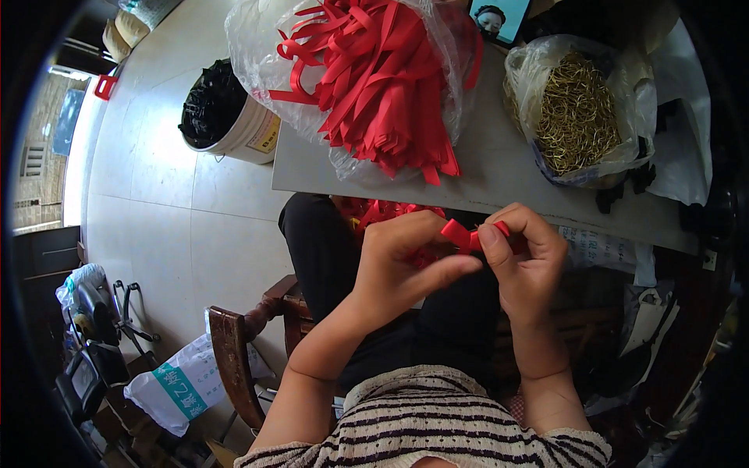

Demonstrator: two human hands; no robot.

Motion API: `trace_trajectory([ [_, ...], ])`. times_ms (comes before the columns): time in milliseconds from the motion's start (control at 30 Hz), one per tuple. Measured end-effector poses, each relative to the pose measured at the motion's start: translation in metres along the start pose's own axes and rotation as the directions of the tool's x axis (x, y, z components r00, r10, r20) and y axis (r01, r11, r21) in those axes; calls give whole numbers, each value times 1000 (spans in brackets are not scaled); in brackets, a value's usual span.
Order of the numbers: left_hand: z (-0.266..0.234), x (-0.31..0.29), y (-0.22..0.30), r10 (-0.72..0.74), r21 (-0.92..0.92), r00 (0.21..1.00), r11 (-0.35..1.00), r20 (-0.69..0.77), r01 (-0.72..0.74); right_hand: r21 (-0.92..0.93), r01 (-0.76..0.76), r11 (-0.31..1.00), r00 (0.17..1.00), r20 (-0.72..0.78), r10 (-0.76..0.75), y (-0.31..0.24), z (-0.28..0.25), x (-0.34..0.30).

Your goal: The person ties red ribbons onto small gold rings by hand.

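Observation:
Both my hands meet over my lap, just in front of the grey table (499, 175). My left hand (402, 261) and my right hand (524, 253) pinch a short piece of red ribbon (462, 234) between thumbs and fingertips, folded into a loop. More red ribbon pieces (382, 212) lie in my lap under the table edge. On the table stands a clear plastic bag full of red ribbon strips (374, 74), and to its right a clear bag of gold metal rings (577, 117).
A white bucket of black pieces (226, 113) stands on the tiled floor left of the table. A wooden chair (234, 359) and a white printed sack (183, 382) are at lower left. A screen (499, 17) leans at the table's far edge.

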State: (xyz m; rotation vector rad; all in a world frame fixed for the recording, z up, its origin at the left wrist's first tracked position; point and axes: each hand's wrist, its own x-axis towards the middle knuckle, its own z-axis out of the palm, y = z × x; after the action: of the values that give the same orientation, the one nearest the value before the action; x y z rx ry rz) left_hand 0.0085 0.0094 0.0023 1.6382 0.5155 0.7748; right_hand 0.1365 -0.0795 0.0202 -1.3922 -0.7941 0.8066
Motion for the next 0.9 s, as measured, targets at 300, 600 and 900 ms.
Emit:
trace_trajectory([
  [300, -14, 2, 1, -163, -165, 980, 970, 112, 180, -114, 58, 992, 984, 173, -37, -4, -13, 9],
  [600, -15, 4, 3, -54, -124, 979, 989, 199, 80, -93, 19, 995, 954, 300, 10, -5, -20, 7],
  [900, -23, 13, 8, -106, -211, 945, 961, 310, 178, -16, -190, 982, 923, 338, 184, -17, -23, 5],
])
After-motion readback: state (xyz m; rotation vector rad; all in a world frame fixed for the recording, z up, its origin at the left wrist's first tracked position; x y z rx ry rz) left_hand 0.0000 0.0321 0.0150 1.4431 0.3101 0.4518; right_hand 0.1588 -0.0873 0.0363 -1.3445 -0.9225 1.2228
